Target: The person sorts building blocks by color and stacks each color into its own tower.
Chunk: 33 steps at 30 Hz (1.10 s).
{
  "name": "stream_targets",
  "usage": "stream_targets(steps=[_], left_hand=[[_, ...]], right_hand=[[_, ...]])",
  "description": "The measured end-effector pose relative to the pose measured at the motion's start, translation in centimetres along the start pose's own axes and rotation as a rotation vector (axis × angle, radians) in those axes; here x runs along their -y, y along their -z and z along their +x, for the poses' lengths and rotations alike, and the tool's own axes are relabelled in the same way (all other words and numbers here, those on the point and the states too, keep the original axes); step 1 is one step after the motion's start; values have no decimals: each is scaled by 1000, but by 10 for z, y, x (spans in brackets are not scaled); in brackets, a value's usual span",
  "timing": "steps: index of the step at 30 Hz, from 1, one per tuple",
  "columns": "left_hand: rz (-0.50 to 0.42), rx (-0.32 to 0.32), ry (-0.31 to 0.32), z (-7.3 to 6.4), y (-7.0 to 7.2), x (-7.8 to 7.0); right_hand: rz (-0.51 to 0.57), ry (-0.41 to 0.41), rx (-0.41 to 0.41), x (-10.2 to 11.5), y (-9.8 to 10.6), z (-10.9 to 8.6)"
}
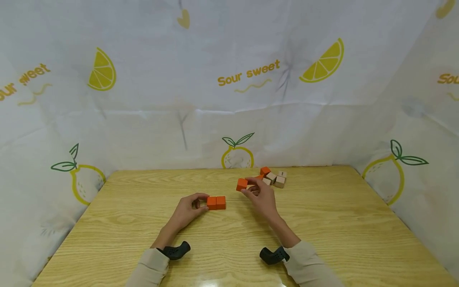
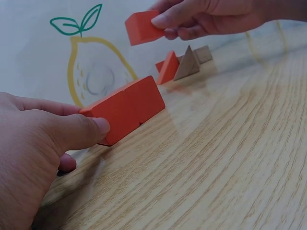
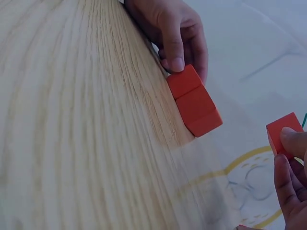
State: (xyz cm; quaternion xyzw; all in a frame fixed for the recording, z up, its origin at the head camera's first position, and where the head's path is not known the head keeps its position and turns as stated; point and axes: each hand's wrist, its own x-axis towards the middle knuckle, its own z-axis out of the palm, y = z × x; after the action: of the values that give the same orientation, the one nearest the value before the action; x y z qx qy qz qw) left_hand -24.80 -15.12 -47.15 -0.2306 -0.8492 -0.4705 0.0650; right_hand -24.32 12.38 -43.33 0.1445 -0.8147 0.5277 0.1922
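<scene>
Two orange cubes (image 1: 216, 203) sit side by side on the table, their faces meeting at a thin seam. My left hand (image 1: 188, 208) pinches the left one of the pair between thumb and forefinger, as the left wrist view shows close up (image 2: 36, 139). Up in the air to the right, my right hand (image 1: 263, 197) holds a third orange cube (image 1: 242, 184) between thumb and fingers. In the right wrist view, this raised cube (image 3: 284, 132) shows at the right edge, its far side covered by the thumb.
Behind the right hand lies a group of blocks: an orange block (image 1: 265, 171), several plain wooden blocks (image 1: 280, 181) and an orange triangular block (image 2: 168, 68). The wooden table (image 1: 229, 247) ends at a white lemon-print cloth (image 1: 161, 135) at the back and sides.
</scene>
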Motion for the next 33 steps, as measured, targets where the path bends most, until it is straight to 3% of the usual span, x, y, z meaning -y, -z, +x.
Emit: stream_targets(steps=[12,24,33], left_hand=[[4,3,17,2,0,1],[6,-5,15,1,0,-1],[-43,0,10,2,1,0]], right_hand=[[22,71,81,13,-33,-3],[19,-2,172,19,-60,-8],[-21,23,195,20,-69,-8]])
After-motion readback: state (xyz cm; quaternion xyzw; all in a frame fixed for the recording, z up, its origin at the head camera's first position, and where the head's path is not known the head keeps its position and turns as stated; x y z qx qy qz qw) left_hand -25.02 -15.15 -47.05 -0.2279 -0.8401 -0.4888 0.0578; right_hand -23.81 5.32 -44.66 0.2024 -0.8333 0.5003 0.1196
